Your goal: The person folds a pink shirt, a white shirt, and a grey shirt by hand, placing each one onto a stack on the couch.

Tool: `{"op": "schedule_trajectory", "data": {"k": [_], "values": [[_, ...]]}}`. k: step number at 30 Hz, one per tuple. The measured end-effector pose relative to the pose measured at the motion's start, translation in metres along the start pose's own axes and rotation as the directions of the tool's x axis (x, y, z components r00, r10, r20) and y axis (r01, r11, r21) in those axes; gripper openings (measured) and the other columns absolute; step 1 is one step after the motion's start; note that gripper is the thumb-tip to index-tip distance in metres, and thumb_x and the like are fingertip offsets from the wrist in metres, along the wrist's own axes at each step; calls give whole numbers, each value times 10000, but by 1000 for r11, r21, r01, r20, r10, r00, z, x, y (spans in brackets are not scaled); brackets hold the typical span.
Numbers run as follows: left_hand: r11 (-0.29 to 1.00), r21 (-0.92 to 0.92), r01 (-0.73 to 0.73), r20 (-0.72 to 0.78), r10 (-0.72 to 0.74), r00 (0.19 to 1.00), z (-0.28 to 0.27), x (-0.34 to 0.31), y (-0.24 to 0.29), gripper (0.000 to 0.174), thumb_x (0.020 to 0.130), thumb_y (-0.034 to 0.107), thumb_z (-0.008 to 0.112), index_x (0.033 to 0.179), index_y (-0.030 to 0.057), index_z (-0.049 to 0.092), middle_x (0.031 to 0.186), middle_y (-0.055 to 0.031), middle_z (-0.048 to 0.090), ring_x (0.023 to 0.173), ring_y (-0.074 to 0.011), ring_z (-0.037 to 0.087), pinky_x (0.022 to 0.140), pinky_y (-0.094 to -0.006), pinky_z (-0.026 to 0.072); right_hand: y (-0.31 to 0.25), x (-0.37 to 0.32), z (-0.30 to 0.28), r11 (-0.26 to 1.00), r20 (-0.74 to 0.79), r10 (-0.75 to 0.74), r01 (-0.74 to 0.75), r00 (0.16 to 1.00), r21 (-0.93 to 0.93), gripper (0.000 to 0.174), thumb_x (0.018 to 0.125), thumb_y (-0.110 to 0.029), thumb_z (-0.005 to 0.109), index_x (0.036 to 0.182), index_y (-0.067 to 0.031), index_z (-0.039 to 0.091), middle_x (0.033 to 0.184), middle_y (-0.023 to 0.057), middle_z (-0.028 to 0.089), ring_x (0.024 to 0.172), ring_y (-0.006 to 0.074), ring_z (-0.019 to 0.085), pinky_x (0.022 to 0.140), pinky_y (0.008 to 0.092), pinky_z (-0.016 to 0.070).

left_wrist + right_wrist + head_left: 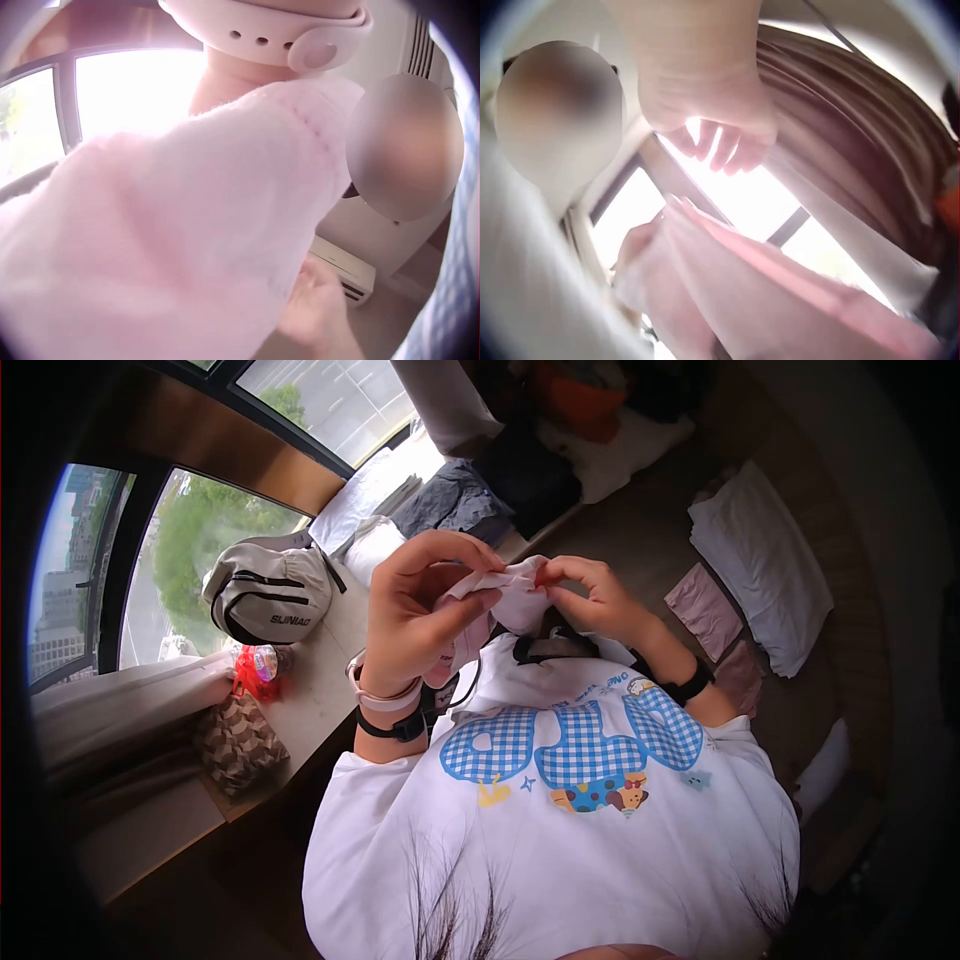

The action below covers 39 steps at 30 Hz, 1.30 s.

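Observation:
In the head view a thin pale pink cloth (523,608) hangs between both hands in front of the chest. My left hand (415,595) pinches its upper edge between thumb and fingers. At the cloth's other top corner, the thumb and forefinger of my right hand (598,598) pinch the edge. A row of stitching shows on the cloth (187,217) in the left wrist view, where it covers most of the left hand. Curled fingers of the right hand (712,97) appear above the drooping cloth (780,300) in the right wrist view.
A grey-white backpack (275,590) stands on the window ledge, beside a red-wrapped item (257,670) and a patterned bag (240,743). Folded clothes (450,500) lie farther along it. To the right are a white pillow-like bundle (765,565) and a folded pink cloth (704,610).

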<state>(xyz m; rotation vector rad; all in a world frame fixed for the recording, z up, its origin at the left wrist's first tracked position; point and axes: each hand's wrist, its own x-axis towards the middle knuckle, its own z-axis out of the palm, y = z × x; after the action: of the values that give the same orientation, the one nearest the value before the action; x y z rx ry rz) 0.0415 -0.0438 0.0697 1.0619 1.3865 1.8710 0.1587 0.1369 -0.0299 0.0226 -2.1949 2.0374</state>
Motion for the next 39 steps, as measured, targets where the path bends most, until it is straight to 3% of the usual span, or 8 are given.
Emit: {"op": "schedule_trajectory", "data": {"k": [8, 12, 18, 22, 25, 28, 31, 39], "values": [[978, 178, -104, 52, 96, 994, -1, 9, 10, 271, 645, -179, 492, 860, -39, 577, 964, -106, 532, 910, -157, 550, 774, -264, 465, 38, -2, -6, 889, 329, 367, -432, 870, 151, 381, 748, 5, 567, 1126, -22, 522, 1024, 70, 575, 918, 138, 552, 803, 270, 451], [938, 334, -93, 121, 55, 991, -2, 10, 14, 287, 614, -138, 477, 828, -8, 618, 942, -89, 520, 828, -131, 527, 675, -215, 423, 55, -15, 0, 899, 418, 414, -435, 809, -49, 602, 641, -67, 720, 1186, -7, 472, 1101, 123, 573, 995, 211, 555, 843, 308, 451], [818, 566, -105, 160, 16, 987, 2, 10, 21, 255, 585, -105, 508, 765, 31, 627, 933, -83, 526, 696, -118, 516, 578, -201, 397, 89, -12, 3, 923, 391, 384, -360, 837, -136, 602, 597, -73, 739, 1153, -57, 506, 1031, 78, 582, 940, 166, 554, 814, 282, 463], [784, 608, -130, 165, 35, 986, 1, 11, 26, 212, 591, -105, 518, 735, 24, 606, 945, -86, 537, 692, -121, 534, 580, -212, 413, 79, -8, -1, 869, 507, 494, -395, 706, -297, 556, 674, -208, 698, 1164, -44, 495, 1121, 98, 537, 1010, 226, 517, 895, 280, 399], [794, 592, -135, 131, 70, 989, 1, 10, 28, 204, 590, -113, 514, 726, 16, 596, 950, -92, 538, 717, -131, 557, 604, -221, 429, 89, -19, -9, 886, 324, 464, -440, 825, -149, 521, 699, -191, 667, 1154, -18, 481, 1062, 110, 553, 929, 215, 546, 841, 285, 438], [809, 571, -137, 80, 111, 991, -3, 7, 27, 204, 587, -121, 509, 725, 6, 591, 954, -99, 536, 737, -140, 573, 632, -227, 440, 131, -28, -20, 629, 420, 561, -697, 714, 344, 473, 727, -159, 640, 1135, 7, 469, 996, 123, 568, 799, 192, 578, 712, 288, 489], [840, 535, -92, 29, 91, 995, -2, 4, 29, 203, 584, -126, 505, 720, -2, 590, 951, -102, 532, 757, -143, 574, 661, -234, 444, 144, -31, -23, 367, 469, 680, -815, 564, 448, 422, 779, -173, 613, 1147, -5, 488, 931, 84, 570, 685, 117, 548, 585, 211, 439], [806, 561, -188, 98, 161, 982, 5, 3, 30, 192, 580, -114, 535, 715, 11, 591, 901, -89, 542, 750, -147, 554, 660, -233, 440, 131, -20, 5, 557, 261, 816, -822, 516, -116, 320, 762, -231, 616, 972, 8, 579, 714, 73, 561, 595, 141, 546, 513, 249, 454]]}}
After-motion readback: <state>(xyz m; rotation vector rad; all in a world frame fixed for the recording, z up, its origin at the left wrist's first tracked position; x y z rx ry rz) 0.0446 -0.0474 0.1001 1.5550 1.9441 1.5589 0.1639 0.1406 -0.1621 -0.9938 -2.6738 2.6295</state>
